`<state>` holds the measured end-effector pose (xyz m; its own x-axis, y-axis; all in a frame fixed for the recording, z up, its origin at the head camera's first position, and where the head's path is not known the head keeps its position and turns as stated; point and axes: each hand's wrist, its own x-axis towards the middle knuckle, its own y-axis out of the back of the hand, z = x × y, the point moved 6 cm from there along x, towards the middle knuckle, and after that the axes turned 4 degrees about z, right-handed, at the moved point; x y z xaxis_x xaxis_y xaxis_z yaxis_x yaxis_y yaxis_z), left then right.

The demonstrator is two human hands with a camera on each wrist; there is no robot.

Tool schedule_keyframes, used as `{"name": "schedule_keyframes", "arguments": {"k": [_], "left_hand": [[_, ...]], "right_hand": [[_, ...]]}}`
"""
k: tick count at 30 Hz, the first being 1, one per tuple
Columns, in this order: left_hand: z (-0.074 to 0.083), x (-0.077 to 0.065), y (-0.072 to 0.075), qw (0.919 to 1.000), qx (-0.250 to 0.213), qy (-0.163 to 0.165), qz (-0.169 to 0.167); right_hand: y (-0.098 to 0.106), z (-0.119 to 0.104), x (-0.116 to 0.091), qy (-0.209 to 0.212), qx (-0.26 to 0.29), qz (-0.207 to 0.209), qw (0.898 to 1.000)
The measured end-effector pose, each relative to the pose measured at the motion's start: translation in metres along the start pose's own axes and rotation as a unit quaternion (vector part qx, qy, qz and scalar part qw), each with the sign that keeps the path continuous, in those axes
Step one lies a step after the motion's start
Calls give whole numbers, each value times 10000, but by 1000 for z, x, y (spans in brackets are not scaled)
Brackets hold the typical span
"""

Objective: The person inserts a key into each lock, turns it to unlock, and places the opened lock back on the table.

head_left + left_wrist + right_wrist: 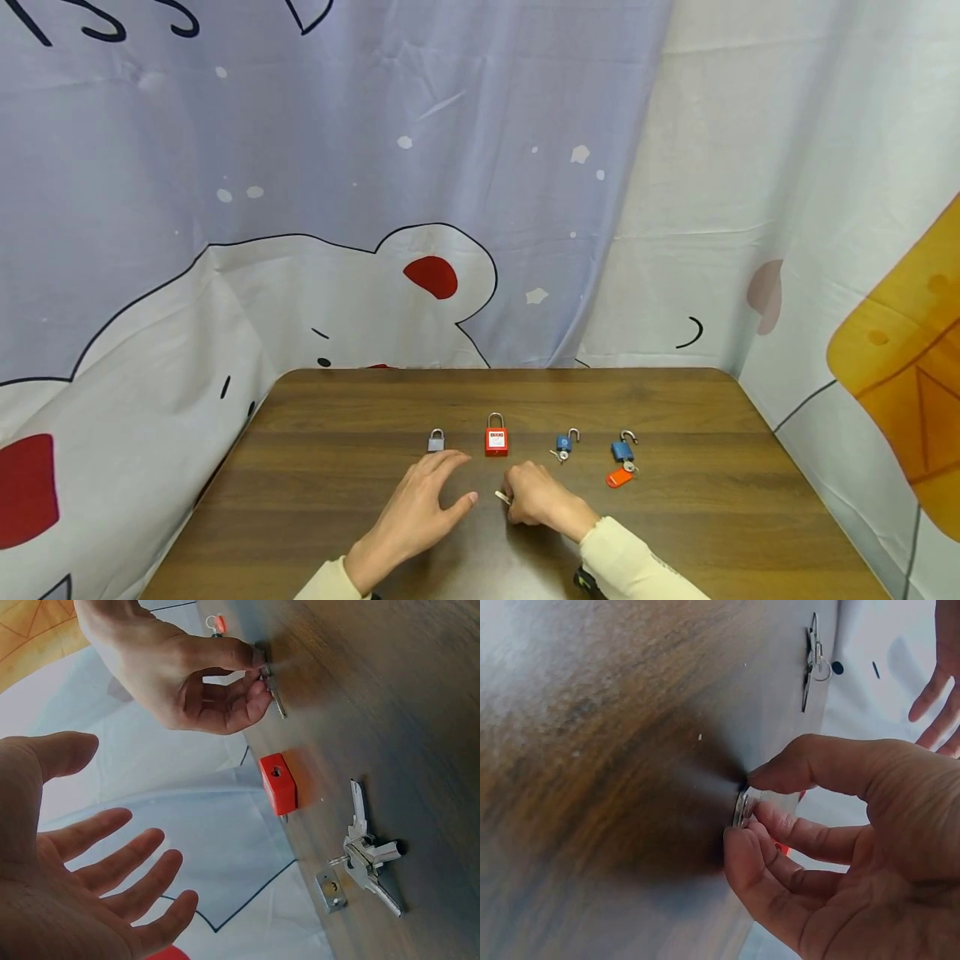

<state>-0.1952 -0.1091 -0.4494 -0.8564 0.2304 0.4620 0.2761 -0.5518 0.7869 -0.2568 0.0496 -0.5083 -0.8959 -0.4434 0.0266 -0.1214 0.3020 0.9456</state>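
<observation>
Left hand [420, 508]: fingers spread, slightly bent, thumb held wide, palm turned inward. Right hand [538, 498]: thumb and fingertips pinching, fingers curled, back of hand up. Forearms [637, 560] angle in toward each other, hands apart.

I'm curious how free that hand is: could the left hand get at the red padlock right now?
Probably yes: the left hand looks empty, and the red padlock stands ahead to its right, with nothing visible between them.

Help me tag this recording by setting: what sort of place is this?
Probably an improvised indoor workspace: printed fabric hangs behind and beside a wood-grain table, on which a red padlock and two blue padlocks are set out.
</observation>
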Motion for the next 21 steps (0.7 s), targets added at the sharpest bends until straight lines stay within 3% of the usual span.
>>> {"name": "schedule_keyframes", "arguments": {"k": [7, 12, 21], "left_hand": [[-1, -1, -2, 9999, 17, -86, 63], [0, -2, -2, 9999, 4, -138, 96], [-1, -2, -3, 9997, -3, -206, 132]], "right_hand": [[4, -5, -3, 137, -135, 131, 9997], [3, -7, -2, 229, -545, 287, 9978], [1, -17, -4, 802, -1333, 690, 9854]]}}
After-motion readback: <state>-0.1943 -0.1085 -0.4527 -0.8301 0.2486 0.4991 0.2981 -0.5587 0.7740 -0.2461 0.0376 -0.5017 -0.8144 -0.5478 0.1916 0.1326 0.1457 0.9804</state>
